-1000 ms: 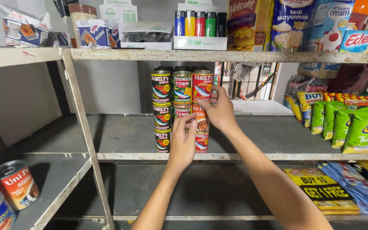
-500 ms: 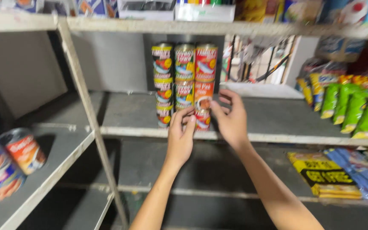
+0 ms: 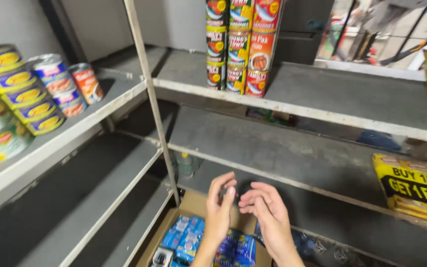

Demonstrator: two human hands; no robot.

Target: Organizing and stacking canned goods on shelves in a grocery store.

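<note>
My left hand (image 3: 219, 207) and my right hand (image 3: 267, 212) hang low in front of the shelves, close together, fingers loosely apart and holding nothing. They hover above an open cardboard box (image 3: 193, 205) on the floor that holds blue packets (image 3: 188, 237). Far above them, three stacks of red and yellow cans (image 3: 243, 47) stand on a grey metal shelf (image 3: 352, 106).
More cans lie stacked on their sides on a left shelf (image 3: 75, 143): yellow-and-blue ones (image 3: 23, 94) and a red one (image 3: 87, 81). A slanted shelf post (image 3: 149, 94) divides the racks. A yellow packet bundle (image 3: 413, 185) lies on the lower shelf at right.
Both hands came away from the stacked cans and dropped down toward the box on the floor. The view tilted downward and to the left.
</note>
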